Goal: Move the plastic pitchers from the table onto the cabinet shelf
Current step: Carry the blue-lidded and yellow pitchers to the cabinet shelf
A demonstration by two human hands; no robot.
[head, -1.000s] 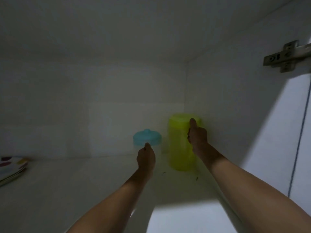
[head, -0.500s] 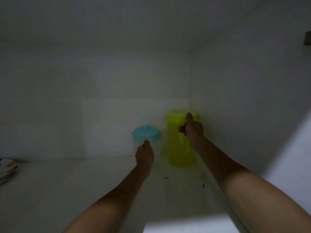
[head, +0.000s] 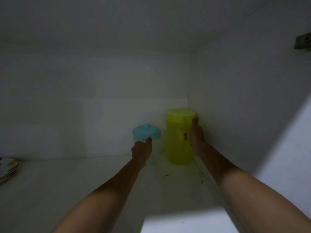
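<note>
Deep in the dim white cabinet, a tall yellow-green pitcher (head: 178, 137) stands upright on the shelf (head: 84, 182) in the back right corner. My right hand (head: 196, 138) is wrapped around its right side, thumb up near the lid. Left of it stands a shorter clear pitcher with a light blue lid (head: 145, 132). My left hand (head: 141, 151) grips it from the front, thumb touching the lid's edge; the clear body is mostly hidden behind the hand.
A stack of patterned plates (head: 8, 169) sits at the shelf's far left edge. The cabinet's right wall (head: 244, 106) runs close beside the yellow pitcher. A metal door hinge (head: 303, 42) shows at the upper right. Small dark specks lie on the shelf.
Both pitchers have slid a little further back toward the corner with my hands on them. My right hand has shifted from the yellow pitcher's front to its right side.
</note>
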